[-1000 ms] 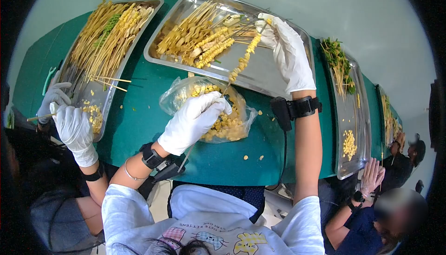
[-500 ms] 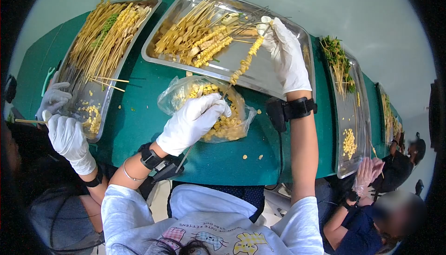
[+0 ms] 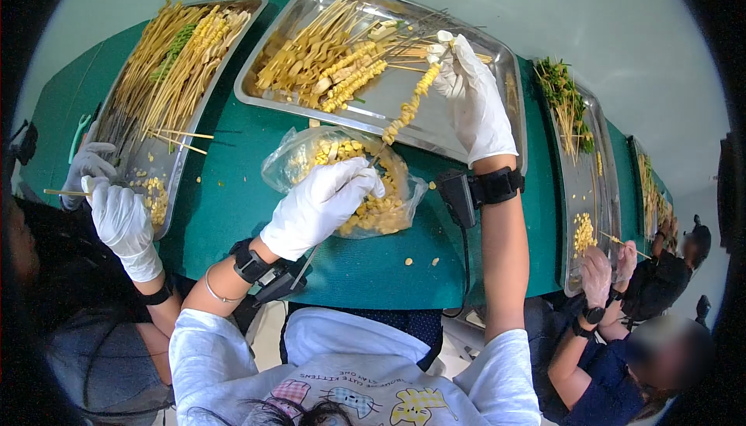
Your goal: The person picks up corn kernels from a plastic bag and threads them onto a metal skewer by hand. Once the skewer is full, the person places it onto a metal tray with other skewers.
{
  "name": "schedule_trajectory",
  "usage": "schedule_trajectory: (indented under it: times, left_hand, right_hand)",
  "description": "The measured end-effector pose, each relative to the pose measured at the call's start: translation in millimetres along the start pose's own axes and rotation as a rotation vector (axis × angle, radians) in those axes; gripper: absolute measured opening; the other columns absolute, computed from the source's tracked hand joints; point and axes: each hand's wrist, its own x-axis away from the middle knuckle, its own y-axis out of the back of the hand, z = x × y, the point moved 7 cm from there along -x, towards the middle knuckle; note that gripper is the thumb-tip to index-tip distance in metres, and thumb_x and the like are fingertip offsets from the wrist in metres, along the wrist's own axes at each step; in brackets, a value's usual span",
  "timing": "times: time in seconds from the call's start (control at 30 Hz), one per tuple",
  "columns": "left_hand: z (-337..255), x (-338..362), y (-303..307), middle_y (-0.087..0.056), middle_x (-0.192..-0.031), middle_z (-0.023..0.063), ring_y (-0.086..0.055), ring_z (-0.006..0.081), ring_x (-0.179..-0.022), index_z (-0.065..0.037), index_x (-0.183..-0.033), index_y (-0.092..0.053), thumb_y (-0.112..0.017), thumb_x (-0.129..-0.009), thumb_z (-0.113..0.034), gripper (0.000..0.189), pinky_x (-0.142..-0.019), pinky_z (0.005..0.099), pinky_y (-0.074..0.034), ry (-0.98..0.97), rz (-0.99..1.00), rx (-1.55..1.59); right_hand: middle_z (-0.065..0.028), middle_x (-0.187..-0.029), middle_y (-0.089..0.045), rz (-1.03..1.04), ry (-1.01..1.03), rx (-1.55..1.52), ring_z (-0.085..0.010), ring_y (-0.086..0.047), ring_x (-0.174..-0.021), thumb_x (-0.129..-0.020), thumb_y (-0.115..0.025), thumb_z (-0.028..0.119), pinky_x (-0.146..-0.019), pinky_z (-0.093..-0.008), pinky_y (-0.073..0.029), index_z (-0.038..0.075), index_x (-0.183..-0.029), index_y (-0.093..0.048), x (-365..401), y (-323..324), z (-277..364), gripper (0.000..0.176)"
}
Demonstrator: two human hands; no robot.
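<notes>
A skewer of yellow corn kernels slants up from my left hand toward my right. My gloved left hand is closed on its lower, bare part, above a clear plastic bag of loose kernels. At the skewer's upper end, my gloved right hand has thumb and fingers pinched together, over the large metal tray. Whether those fingertips hold a kernel or the skewer itself is partly hidden.
Finished skewers lie in the large tray. A left tray holds many more, beside a co-worker's gloved hand. On the right, another tray carries greens and kernels near a co-worker's hands. Loose kernels dot the green table.
My right hand has shifted very slightly down and left, while my left hand stays nearly still. The right co-worker's hands have separated, with a skewer between them. The left co-worker's hand has moved slightly right.
</notes>
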Motion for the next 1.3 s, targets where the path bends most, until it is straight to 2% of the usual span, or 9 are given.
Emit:
schedule_trajectory:
  times: [0.17, 0.27, 0.5, 0.53, 0.63, 0.93, 1.03, 1.23, 1.3]
  left_hand:
    - [2.7, -1.0, 0.8, -0.063, -0.087, 0.0074, -0.058, 0.0163, -0.084, 0.003, -0.090, -0.063, -0.047, -0.098, -0.015, 0.025, -0.081, 0.0292, -0.046, 0.025, -0.020, -0.002]
    - [10.1, -0.6, 4.9, -0.067, -0.089, 0.0121, -0.064, 0.0275, -0.085, 0.000, -0.093, -0.063, -0.048, -0.098, -0.015, 0.022, -0.083, 0.0329, -0.049, 0.009, -0.043, 0.026]
    - [11.6, -0.7, 9.3, -0.065, -0.090, 0.0094, -0.062, 0.0205, -0.086, 0.001, -0.093, -0.063, -0.048, -0.098, -0.017, 0.024, -0.085, 0.0315, -0.048, -0.034, -0.094, 0.119]
    - [12.0, -0.9, 9.0, -0.065, -0.089, 0.0093, -0.061, 0.0202, -0.086, 0.001, -0.093, -0.063, -0.048, -0.098, -0.017, 0.024, -0.085, 0.0314, -0.048, -0.027, -0.092, 0.122]
    - [10.9, -1.3, 6.3, -0.064, -0.088, 0.0083, -0.061, 0.0195, -0.084, 0.001, -0.093, -0.063, -0.049, -0.097, -0.017, 0.023, -0.084, 0.0311, -0.047, -0.006, -0.066, 0.145]
    - [10.1, 2.7, -1.5, -0.065, -0.091, 0.0053, -0.056, 0.0107, -0.081, 0.000, -0.098, -0.064, -0.054, -0.098, -0.014, 0.018, -0.076, 0.0262, -0.046, 0.133, 0.007, 0.139]
    - [-0.2, 5.2, 0.1, -0.064, -0.090, 0.0032, -0.053, 0.0080, -0.078, -0.001, -0.101, -0.064, -0.054, -0.099, -0.017, 0.019, -0.072, 0.0256, -0.045, 0.110, 0.024, 0.202]
    - [-4.2, 5.2, 17.7, -0.056, -0.085, -0.0031, -0.047, 0.0031, -0.073, -0.003, -0.108, -0.063, -0.055, -0.099, -0.017, 0.019, -0.069, 0.0190, -0.041, 0.044, -0.112, 0.321]
    - [3.8, 0.9, 24.1, -0.054, -0.085, -0.0040, -0.045, 0.0025, -0.073, -0.004, -0.112, -0.061, -0.056, -0.098, -0.014, 0.018, -0.070, 0.0177, -0.040, 0.013, -0.239, 0.338]
  right_hand:
    - [-0.0071, -0.110, -0.069, 0.150, -0.083, -0.043, -0.0143, -0.066, -0.098, -0.103, -0.052, 0.030, -0.082, -0.0282, -0.055, 0.003, -0.122, -0.061, -13.5, 11.2, -3.3, 0.034]
    - [-0.0091, -0.113, -0.068, 0.058, -0.106, -0.127, -0.0160, -0.068, -0.095, -0.103, -0.050, 0.030, -0.080, -0.0282, -0.056, 0.003, -0.124, -0.060, -10.4, 14.1, 10.6, 0.036]
    - [-0.0048, -0.113, -0.069, 0.131, -0.003, 0.715, -0.0096, -0.065, -0.087, -0.098, -0.052, 0.020, -0.074, -0.0242, -0.052, 0.012, -0.126, -0.064, 32.8, -5.2, 12.3, 0.032]
    - [0.0011, -0.109, -0.070, 0.128, -0.052, 0.610, -0.0066, -0.062, -0.083, -0.095, -0.057, 0.014, -0.071, -0.0254, -0.051, 0.014, -0.126, -0.064, 53.8, -17.3, 6.3, 0.032]
    - [-0.0045, -0.092, -0.067, 0.451, 0.549, 1.225, -0.0233, -0.066, -0.074, -0.090, -0.064, 0.014, -0.064, -0.0346, -0.053, 0.016, -0.127, -0.061, 78.8, -49.6, 1.1, 0.038]
    - [-0.0069, -0.076, -0.061, 0.459, 0.691, 1.553, -0.0281, -0.064, -0.066, -0.088, -0.064, 0.025, -0.054, -0.0400, -0.049, 0.018, -0.106, -0.062, 97.9, -67.7, -2.1, 0.019]
    - [-0.0047, -0.074, -0.060, 0.494, 0.722, 1.548, -0.0241, -0.064, -0.065, -0.083, -0.070, 0.015, -0.054, -0.0350, -0.050, 0.019, -0.109, -0.066, 99.2, -67.2, -5.1, 0.027]
    - [-0.0048, -0.074, -0.066, 0.304, 0.836, 1.215, -0.0230, -0.064, -0.060, -0.094, -0.058, 0.019, -0.053, -0.0335, -0.050, 0.013, -0.100, -0.065, 100.1, -55.7, 14.4, 0.011]
    - [-0.0036, -0.071, -0.065, 0.214, 0.473, 0.882, -0.0169, -0.063, -0.059, -0.098, -0.053, 0.018, -0.053, -0.0297, -0.049, 0.008, -0.103, -0.065, 94.0, -36.4, 19.2, 0.016]
